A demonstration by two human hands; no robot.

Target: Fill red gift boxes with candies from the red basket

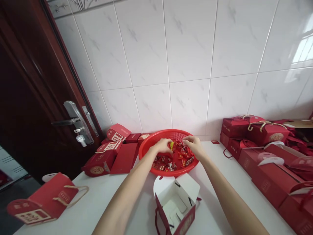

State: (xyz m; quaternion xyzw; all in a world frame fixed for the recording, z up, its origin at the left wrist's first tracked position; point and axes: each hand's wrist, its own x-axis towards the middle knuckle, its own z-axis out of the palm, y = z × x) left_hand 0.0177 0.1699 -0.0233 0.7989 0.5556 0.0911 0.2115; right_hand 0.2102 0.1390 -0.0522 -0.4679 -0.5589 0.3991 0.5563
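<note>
A red plastic basket (144, 147) holds many wrapped candies (184, 156), mostly red. My left hand (164, 146) reaches into its left side, fingers bent beside a yellow-wrapped piece (171, 145); whether they grip it is unclear. Over the basket's right rim, my right hand (193, 144) has thumb and fingertips drawn together above the candies, and anything between them is too small to make out. In front of the basket stands an open red box (188, 222) with a white inside, its flaps spread and no candy visible in it.
Closed red boxes (97, 163) stand at the back left, and another with a rope handle (52, 195) lies front left. More red boxes (271, 176) line the right side of the white table (217, 186). Behind are a tiled wall (188, 65) and a dark door (36, 81).
</note>
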